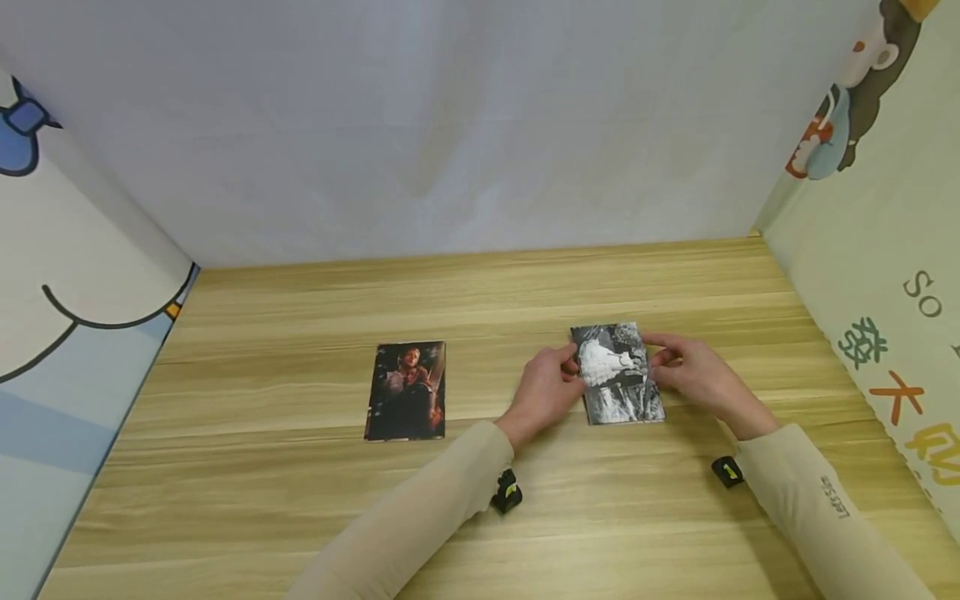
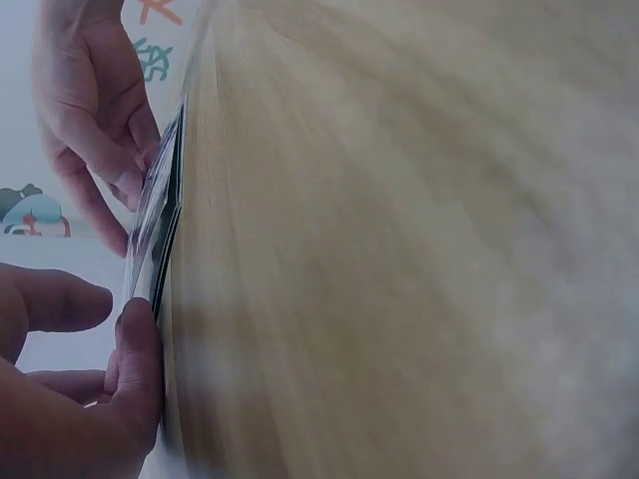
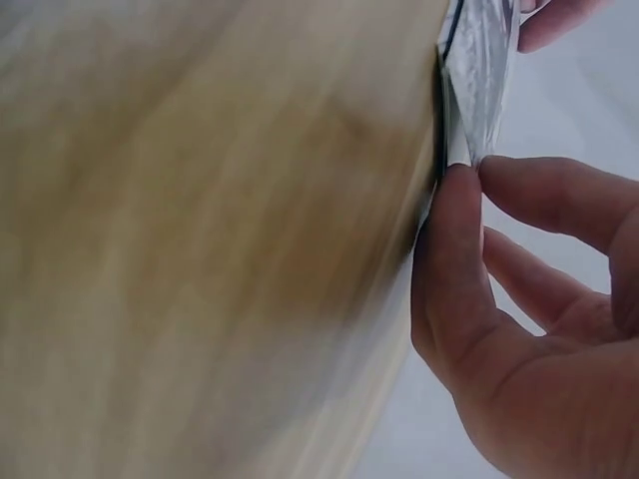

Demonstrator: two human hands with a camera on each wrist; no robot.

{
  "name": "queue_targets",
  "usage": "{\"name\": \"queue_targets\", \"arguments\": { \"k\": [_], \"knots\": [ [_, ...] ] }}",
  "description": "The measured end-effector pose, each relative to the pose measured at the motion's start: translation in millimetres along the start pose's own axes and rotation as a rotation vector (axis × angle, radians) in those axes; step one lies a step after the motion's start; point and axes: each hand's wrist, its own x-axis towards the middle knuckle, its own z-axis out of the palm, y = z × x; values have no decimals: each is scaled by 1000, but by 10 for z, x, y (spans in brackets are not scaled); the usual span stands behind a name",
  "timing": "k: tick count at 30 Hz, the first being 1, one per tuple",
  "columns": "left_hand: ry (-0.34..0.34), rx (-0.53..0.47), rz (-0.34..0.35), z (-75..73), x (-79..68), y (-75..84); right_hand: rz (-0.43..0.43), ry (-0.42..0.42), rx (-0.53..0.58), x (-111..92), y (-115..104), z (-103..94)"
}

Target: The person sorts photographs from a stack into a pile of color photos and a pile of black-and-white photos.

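A black-and-white photo print (image 1: 617, 371), showing a figure in a white dress, lies between my two hands near the table's middle right. Dark edges of more than one layer show beneath it in the left wrist view. My left hand (image 1: 543, 387) holds its left edge, the thumb (image 2: 138, 344) right at the border. At the opposite edge, my right hand (image 1: 693, 375) pinches the print between thumb (image 3: 454, 215) and forefinger; the top sheet bows up slightly there. A colour photo (image 1: 407, 390) of a seated person lies flat farther left, apart from both hands.
The wood-grain table (image 1: 262, 492) meets a pale back wall (image 1: 465, 167) and decorated side walls. Small black devices with yellow-green marks show beside the left sleeve (image 1: 420, 508) and the right sleeve (image 1: 810, 492).
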Motion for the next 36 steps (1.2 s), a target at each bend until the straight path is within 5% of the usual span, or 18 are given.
{"name": "queue_targets", "arguments": {
  "k": [36],
  "knots": [
    [-70, 174, 51, -51, 119, -24, -27, 12, -185, 47, -29, 2]
  ]
}}
